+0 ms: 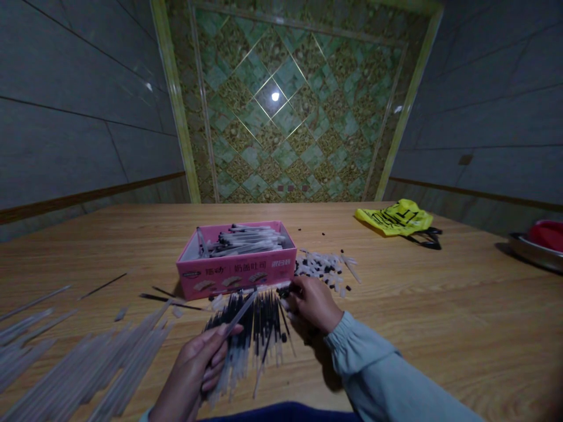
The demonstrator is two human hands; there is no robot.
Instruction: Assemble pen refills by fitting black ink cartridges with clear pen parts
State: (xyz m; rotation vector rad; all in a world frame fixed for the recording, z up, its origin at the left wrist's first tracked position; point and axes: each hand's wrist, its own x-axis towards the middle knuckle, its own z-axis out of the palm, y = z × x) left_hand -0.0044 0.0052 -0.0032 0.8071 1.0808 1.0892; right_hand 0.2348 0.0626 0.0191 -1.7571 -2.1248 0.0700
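Note:
My left hand (200,363) is closed around a translucent pen barrel (241,312), which slants up and away to the right. Beneath it spreads a pile of black ink refills (266,319) with pale lower ends. My right hand (314,302) has its fingers pinched together at the pile's right edge, beside some small dark pieces (282,291). Whatever lies between those fingertips is too small to make out. Just beyond both hands stands a pink box (237,272), filled with pens (248,239) that have clear barrels and dark ends.
Many clear pen barrels (97,363) lie at the left, with a few loose dark refills (171,302). Small white and black caps (321,266) are heaped right of the box. Farther right are a yellow bag (396,218) and a metal tray (532,252) holding something red.

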